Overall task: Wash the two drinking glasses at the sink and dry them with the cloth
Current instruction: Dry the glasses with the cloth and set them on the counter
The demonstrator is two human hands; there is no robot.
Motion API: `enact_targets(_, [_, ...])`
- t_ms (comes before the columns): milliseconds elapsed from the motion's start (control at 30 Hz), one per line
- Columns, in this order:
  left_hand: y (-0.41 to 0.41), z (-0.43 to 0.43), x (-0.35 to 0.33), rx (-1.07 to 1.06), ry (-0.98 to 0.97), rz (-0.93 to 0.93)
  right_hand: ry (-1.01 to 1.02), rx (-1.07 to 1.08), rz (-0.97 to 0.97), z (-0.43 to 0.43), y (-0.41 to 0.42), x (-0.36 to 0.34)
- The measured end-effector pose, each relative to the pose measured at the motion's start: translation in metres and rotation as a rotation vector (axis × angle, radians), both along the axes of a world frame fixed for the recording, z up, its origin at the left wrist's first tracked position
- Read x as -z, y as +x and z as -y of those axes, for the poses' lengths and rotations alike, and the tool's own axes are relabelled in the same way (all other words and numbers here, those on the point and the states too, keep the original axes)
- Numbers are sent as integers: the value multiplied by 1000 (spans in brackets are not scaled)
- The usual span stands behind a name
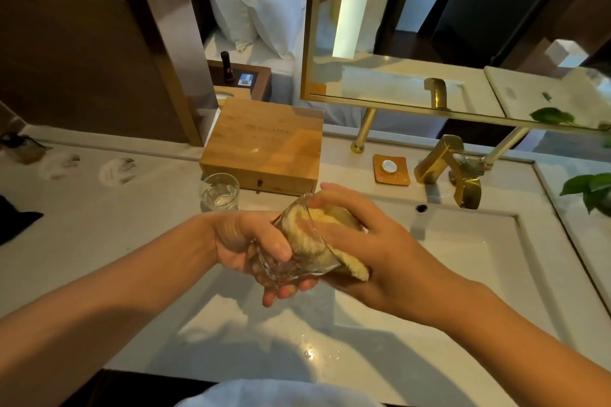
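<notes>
The left hand [244, 244] holds a glass [297, 251] tipped on its side over the sink [463, 258]. The right hand [363, 241] pushes the yellow cloth [317, 225] inside it. The glass looks wet, so it could slip and break. The other glass [219, 192], behind the left hand, looks empty.

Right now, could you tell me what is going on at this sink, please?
A person is drying a drinking glass over the sink. The left hand holds it tilted, while the right hand works a yellow cloth stuffed inside. The second glass stands upright on the counter, beside a wooden box.
</notes>
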State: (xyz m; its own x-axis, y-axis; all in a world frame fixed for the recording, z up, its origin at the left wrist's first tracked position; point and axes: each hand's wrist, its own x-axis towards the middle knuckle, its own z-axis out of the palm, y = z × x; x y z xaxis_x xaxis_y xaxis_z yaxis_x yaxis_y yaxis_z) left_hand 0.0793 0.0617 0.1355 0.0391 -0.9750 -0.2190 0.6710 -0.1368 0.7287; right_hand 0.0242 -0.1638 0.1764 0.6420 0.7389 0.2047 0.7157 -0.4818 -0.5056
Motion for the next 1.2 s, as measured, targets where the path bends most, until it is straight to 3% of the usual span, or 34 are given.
enact_targets(100, [-2,1,-15,-77,129,134,-46,39,-2,3,1,-3])
enact_targets(200, [-8,8,-34,-209,397,652,-222,36,-50,-3,-9,-7])
enact_targets(300, [-23,20,-40,-231,524,1036,-268,-12,-264,-2,-14,-7])
enact_targets(367, [-37,26,-38,-235,655,1256,-180,21,-531,1,-15,-5])
enact_targets(433, [-48,32,-30,-280,738,1544,27,201,-961,3,-16,-3])
enact_targets(500, [-53,36,-9,-486,676,1870,450,390,-1558,2,-16,3])
enact_targets(533, [-55,38,-1,-635,628,1980,661,426,-1758,0,-15,4])
enact_targets(567, [-56,39,5,-765,595,2047,795,424,-1837,-2,-15,3])
enact_targets(633, [-55,41,9,-833,603,2117,817,388,-1741,-6,-14,1])
enact_targets(700, [-51,40,-1,-698,656,2095,634,403,-1429,-8,-13,-1])
enact_targets(733, [-46,36,-9,-591,671,1982,492,414,-1229,-6,-12,-1])
enact_targets(800, [-28,26,-29,-330,675,1528,243,345,-830,-1,-8,-3])
enact_targets(867, [-13,17,-42,-146,599,1098,93,151,-588,2,-4,-6])
enact_targets(933, [-13,18,-42,-154,572,1013,-88,28,-438,0,0,-2])
enact_targets(1000, [-26,31,-35,-292,701,1152,-233,107,-382,-3,4,4])
enact_targets(1067, [-41,44,-29,-428,858,1394,-223,224,-463,-5,6,7])
enact_targets(1133, [-48,50,-23,-538,912,1669,-49,337,-734,-4,8,5])
enact_targets(1200, [-46,50,-19,-657,891,1692,168,387,-985,-3,9,-8])
